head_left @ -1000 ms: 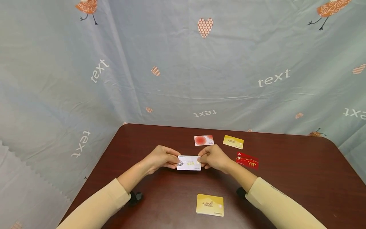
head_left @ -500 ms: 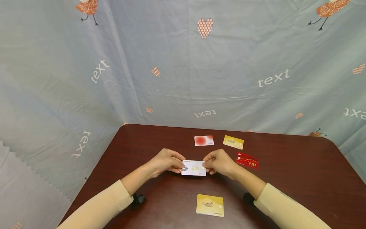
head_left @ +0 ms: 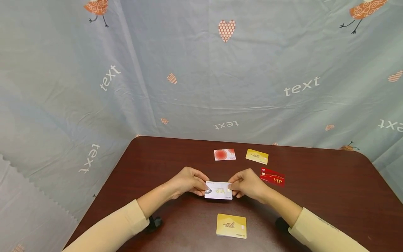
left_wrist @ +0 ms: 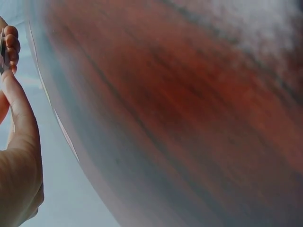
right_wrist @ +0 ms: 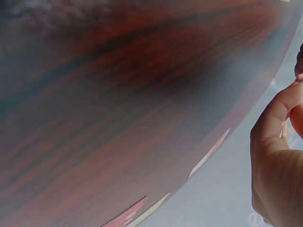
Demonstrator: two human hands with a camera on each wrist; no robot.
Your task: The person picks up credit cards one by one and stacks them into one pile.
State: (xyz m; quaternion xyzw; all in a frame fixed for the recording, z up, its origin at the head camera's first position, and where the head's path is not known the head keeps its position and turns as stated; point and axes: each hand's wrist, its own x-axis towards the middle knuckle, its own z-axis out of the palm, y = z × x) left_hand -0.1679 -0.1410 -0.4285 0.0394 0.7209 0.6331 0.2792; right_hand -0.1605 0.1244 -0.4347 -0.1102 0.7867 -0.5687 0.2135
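Observation:
A white VIP card [head_left: 218, 190] is held level above the table, between both hands. My left hand [head_left: 190, 182] pinches its left end, where a diamond picture shows, with thumb and fingers. At the opposite end my right hand [head_left: 248, 184] pinches it, thumb on top near the gold chip. Nearer to me lies a yellow card [head_left: 231, 225] whose thick edge looks like a stack. The left wrist view shows the left hand [left_wrist: 21, 142] at its edge; the right wrist view shows the right hand [right_wrist: 279, 146] at its edge.
Beyond the hands lie a white card with red circles [head_left: 225, 154], a single yellow card [head_left: 256, 156] and a red VIP card [head_left: 272, 176]. The dark red-brown table [head_left: 327, 196] has rounded back corners. A patterned grey-blue cloth [head_left: 201, 70] hangs behind it.
Both hands have moved together toward me and to the right, carrying the white card closer to the near yellow stack. The cards on the table have stayed where they were.

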